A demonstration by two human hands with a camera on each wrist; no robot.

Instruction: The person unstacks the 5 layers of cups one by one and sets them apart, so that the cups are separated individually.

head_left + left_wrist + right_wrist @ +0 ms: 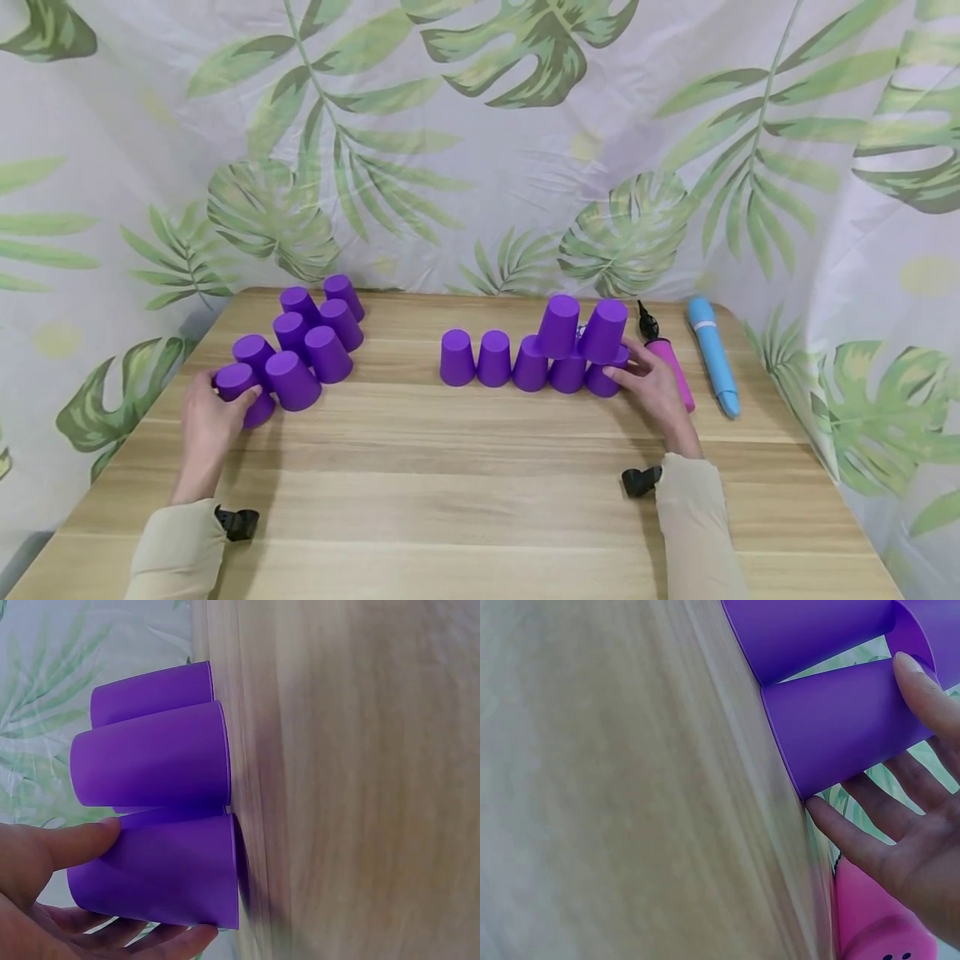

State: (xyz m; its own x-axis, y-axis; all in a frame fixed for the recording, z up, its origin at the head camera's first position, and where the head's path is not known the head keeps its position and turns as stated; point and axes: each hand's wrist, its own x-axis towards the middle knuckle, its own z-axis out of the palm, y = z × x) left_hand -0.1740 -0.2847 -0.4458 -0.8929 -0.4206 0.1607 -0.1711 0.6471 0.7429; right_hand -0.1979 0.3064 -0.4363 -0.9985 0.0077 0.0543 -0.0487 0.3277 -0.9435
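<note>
At the left, my left hand (212, 417) grips an upside-down purple cup (238, 382); in the left wrist view its thumb lies on one side of that cup (157, 870) and the fingers on the other. This cup stands at the near end of a cluster of purple cups (294, 382). On the right, my right hand (654, 385) holds the end purple cup (602, 381) of a row, thumb in front, fingers spread along its far side. Two more purple cups (559, 327) stand side by side on top of that row's right part.
Single purple cups (457, 358) form the row's left end. Beyond my right hand lie a pink pump-like tool (682, 387) with a black tip and a blue tube-shaped tool (713, 354). A leaf-patterned cloth (510, 167) hangs behind the wooden table (450, 500).
</note>
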